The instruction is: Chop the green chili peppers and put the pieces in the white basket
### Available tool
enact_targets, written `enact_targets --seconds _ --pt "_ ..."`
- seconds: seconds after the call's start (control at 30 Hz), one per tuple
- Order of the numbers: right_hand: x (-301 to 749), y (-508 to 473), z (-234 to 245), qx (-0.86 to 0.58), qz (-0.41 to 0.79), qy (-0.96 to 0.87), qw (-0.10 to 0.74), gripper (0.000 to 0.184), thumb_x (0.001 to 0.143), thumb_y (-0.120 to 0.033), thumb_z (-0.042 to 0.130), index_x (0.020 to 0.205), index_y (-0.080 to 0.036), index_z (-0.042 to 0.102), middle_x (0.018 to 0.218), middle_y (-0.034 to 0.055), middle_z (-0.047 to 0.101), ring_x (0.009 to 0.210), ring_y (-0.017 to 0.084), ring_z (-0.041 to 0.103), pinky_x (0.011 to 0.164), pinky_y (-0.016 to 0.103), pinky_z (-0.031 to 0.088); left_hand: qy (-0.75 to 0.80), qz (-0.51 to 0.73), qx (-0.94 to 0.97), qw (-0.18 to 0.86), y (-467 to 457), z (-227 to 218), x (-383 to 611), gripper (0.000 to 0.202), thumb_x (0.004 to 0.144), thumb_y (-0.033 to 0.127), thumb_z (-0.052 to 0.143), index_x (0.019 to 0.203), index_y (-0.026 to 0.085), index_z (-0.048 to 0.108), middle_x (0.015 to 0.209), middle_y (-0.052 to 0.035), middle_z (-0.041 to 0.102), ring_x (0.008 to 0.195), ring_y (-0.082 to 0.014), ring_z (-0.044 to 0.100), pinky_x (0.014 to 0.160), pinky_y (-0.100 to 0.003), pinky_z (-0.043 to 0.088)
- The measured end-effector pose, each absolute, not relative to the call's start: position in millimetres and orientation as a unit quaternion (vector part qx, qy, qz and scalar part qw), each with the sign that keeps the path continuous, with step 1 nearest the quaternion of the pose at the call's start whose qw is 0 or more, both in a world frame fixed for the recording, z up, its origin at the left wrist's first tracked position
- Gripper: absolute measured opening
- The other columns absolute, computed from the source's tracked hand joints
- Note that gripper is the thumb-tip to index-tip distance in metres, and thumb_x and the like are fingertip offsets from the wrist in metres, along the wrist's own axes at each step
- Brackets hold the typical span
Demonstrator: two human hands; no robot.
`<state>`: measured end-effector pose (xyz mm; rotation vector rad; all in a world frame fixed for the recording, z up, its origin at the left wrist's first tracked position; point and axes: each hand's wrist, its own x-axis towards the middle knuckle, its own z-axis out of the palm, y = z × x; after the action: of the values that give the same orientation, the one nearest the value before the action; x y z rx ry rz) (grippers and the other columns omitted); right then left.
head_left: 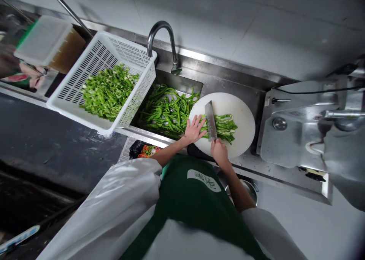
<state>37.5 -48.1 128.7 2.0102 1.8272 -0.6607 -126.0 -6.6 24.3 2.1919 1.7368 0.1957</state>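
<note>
A round white cutting board [242,117] lies over the right part of a steel sink. A bundle of long green peppers [225,126] lies across it. My left hand [194,130] rests flat on the left end of the bundle, fingers spread. My right hand [219,152] is closed round the handle of a cleaver [211,120], whose blade stands on the peppers just right of my left fingers. Cut pepper ends lie to the right of the blade.
The sink [182,84] holds a heap of whole green peppers [167,109] under a curved tap [162,35]. A white slotted basket [97,50] of chopped green pieces [107,92] stands at the left. A steel machine [308,126] stands at the right. A lidded tub [45,43] sits far left.
</note>
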Motion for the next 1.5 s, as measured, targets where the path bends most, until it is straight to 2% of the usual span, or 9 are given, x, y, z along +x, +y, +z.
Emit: enact_targets --seconds 0.23,0.4,0.53,0.83,1.0,1.13,1.33,1.4,1.5 --pt "33.8 -55.9 152.0 0.689 -0.211 0.674 0.161 0.034 0.112 -0.031 0.033 0.120 -0.010 0.059 0.104 0.0211 0.076 0.100 0.028 0.076 0.084 0.032 0.049 0.677 0.104 0.707 0.176 -14.1 26.9 -128.9 0.072 0.108 0.049 0.025 0.173 0.022 0.006 0.178 -0.0059 0.010 0.166 -0.0294 0.005 0.129 -0.064 0.018" --pt "20.7 -56.1 130.5 0.682 -0.216 0.676 0.175 0.032 0.112 -0.028 0.034 0.120 -0.009 0.058 0.106 0.0213 0.076 0.101 0.026 0.076 0.083 0.029 0.050 0.653 0.082 0.729 0.189 -14.0 18.8 -121.2 0.070 0.109 0.045 0.024 0.172 0.018 0.011 0.178 -0.0057 0.015 0.166 -0.0295 0.008 0.130 -0.061 0.021" --pt "17.6 -52.3 115.4 0.694 -0.207 0.669 0.165 0.033 0.112 -0.029 0.032 0.120 -0.007 0.057 0.107 0.0224 0.076 0.101 0.026 0.076 0.082 0.029 0.050 0.650 0.083 0.733 0.182 -11.9 16.1 -122.1 0.070 0.108 0.044 0.025 0.172 0.019 0.012 0.177 -0.0054 0.017 0.165 -0.0307 0.009 0.130 -0.063 0.022" --pt "20.0 -44.1 118.8 0.696 -0.213 0.669 0.150 0.035 0.112 -0.029 0.032 0.121 -0.008 0.058 0.112 0.0227 0.076 0.105 0.026 0.075 0.084 0.029 0.049 0.625 0.080 0.753 0.189 -11.0 19.1 -129.6 0.066 0.109 0.041 0.022 0.171 0.020 0.019 0.176 -0.0046 0.023 0.165 -0.0284 0.011 0.130 -0.063 0.023" --pt "25.9 -45.7 136.9 0.687 -0.197 0.683 0.149 0.034 0.112 -0.031 0.034 0.121 -0.008 0.058 0.109 0.0230 0.076 0.104 0.028 0.075 0.085 0.030 0.049 0.717 0.149 0.658 0.177 -12.2 24.8 -141.4 0.066 0.110 0.037 0.014 0.172 0.018 0.006 0.179 -0.0033 0.009 0.166 -0.0240 0.004 0.130 -0.054 0.028" --pt "6.7 -59.4 140.5 0.671 -0.206 0.692 0.166 0.035 0.112 -0.030 0.032 0.122 -0.009 0.057 0.108 0.0225 0.076 0.102 0.027 0.076 0.084 0.030 0.050 0.733 0.147 0.631 0.208 -11.5 14.8 -136.8 0.067 0.110 0.039 0.014 0.172 0.019 -0.003 0.179 -0.0046 0.008 0.166 -0.0241 0.007 0.130 -0.054 0.028" --pt "-12.6 -58.1 117.7 0.674 -0.207 0.688 0.171 0.035 0.112 -0.026 0.030 0.124 -0.006 0.057 0.110 0.0244 0.076 0.103 0.026 0.076 0.082 0.029 0.050 0.713 0.176 0.632 0.248 -8.5 -4.8 -127.7 0.065 0.110 0.040 0.012 0.172 0.019 0.009 0.179 -0.0026 0.010 0.166 -0.0246 0.006 0.131 -0.053 0.026" --pt "-2.2 -51.3 110.9 0.674 -0.212 0.689 0.161 0.035 0.112 -0.028 0.033 0.124 -0.007 0.058 0.111 0.0231 0.076 0.104 0.025 0.075 0.083 0.028 0.049 0.716 0.192 0.624 0.248 -8.3 -6.0 -124.8 0.065 0.110 0.039 0.012 0.172 0.019 0.012 0.179 -0.0027 0.011 0.166 -0.0236 0.006 0.131 -0.053 0.025" --pt "24.1 -43.2 108.8 0.666 -0.225 0.695 0.149 0.035 0.112 -0.034 0.038 0.119 -0.010 0.063 0.113 0.0210 0.076 0.108 0.026 0.073 0.085 0.028 0.047 0.727 0.243 0.590 0.255 -6.5 -5.1 -115.5 0.063 0.111 0.043 0.017 0.171 0.025 0.018 0.179 -0.0015 0.014 0.166 -0.0248 0.006 0.131 -0.058 0.021"
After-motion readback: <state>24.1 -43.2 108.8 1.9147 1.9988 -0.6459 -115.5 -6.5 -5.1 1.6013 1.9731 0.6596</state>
